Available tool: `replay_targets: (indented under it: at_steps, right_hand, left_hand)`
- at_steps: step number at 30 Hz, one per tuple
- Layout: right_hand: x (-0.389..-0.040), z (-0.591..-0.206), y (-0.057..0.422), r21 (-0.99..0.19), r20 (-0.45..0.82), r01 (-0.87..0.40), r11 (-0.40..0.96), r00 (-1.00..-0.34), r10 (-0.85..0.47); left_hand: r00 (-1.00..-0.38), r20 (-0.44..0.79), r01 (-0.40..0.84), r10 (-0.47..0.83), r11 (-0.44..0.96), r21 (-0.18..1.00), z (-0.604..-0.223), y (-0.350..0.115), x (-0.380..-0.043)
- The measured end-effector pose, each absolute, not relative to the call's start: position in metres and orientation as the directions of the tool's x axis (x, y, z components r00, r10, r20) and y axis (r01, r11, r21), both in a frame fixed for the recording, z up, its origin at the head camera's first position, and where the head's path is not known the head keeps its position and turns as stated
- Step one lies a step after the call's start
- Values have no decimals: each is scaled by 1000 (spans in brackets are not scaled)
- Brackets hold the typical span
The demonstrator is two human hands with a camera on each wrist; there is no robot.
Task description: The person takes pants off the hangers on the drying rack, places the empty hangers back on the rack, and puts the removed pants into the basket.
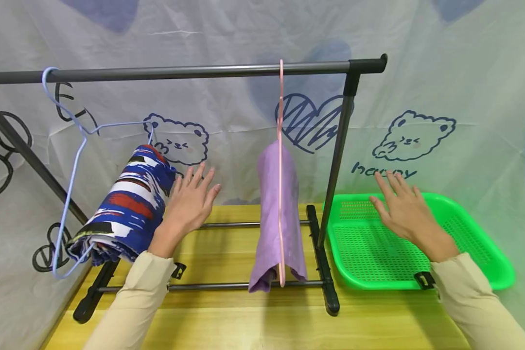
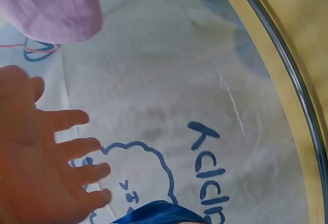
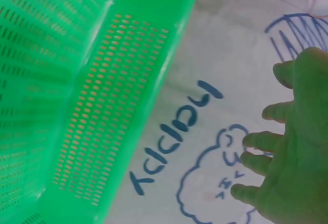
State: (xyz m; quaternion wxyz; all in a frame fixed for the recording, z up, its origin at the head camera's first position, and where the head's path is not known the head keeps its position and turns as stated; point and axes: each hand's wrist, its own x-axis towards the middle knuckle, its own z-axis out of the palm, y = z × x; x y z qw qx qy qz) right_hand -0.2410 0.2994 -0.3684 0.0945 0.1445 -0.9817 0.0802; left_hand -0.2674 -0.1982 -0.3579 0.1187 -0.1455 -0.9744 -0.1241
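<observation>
My left hand is held with fingers spread, just right of a rolled blue, white and red patterned cloth that hangs on a light blue hanger. A purple cloth is draped over a pink hanger farther right on the rack, and its lower part shows at the upper left of the left wrist view. Over the green basket my right hand is stretched out, fingers straight, holding nothing. In the right wrist view, the basket's perforated wall lies left of that hand.
A black rack's top bar crosses above both hangers, and its right post stands between the purple cloth and the basket. Two lower bars run close above the wooden table. Behind hangs a pale curtain with drawings.
</observation>
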Motion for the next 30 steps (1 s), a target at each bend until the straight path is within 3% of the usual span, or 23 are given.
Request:
replay_targets:
  at_steps: [7, 12, 16, 22, 26, 30]
  right_hand:
    - [-227, -350, 297, -192, 311, -338, 921, -911, -270]
    - [-221, -333, 291, -224, 465, -419, 880, -839, -282]
    - [-220, -317, 281, -205, 626, -491, 847, -730, -273]
    - [-220, -286, 264, -136, 833, -591, 795, -503, -231]
    - [-222, -258, 248, -84, 900, -631, 771, -380, -213]
    - [-226, -233, 234, -51, 928, -651, 757, -311, -205]
  left_hand:
    - [-855, 440, 443, 275, 828, 344, -357, -188, -247]
    - [-808, 520, 530, 276, 727, 438, -348, -177, -226]
    - [-768, 573, 604, 286, 622, 499, -338, -167, -209]
    - [-756, 562, 651, 336, 476, 591, -319, -147, -179]
    - [-780, 512, 625, 359, 417, 660, -308, -134, -159]
    - [-787, 498, 608, 364, 323, 725, -301, -122, -144]
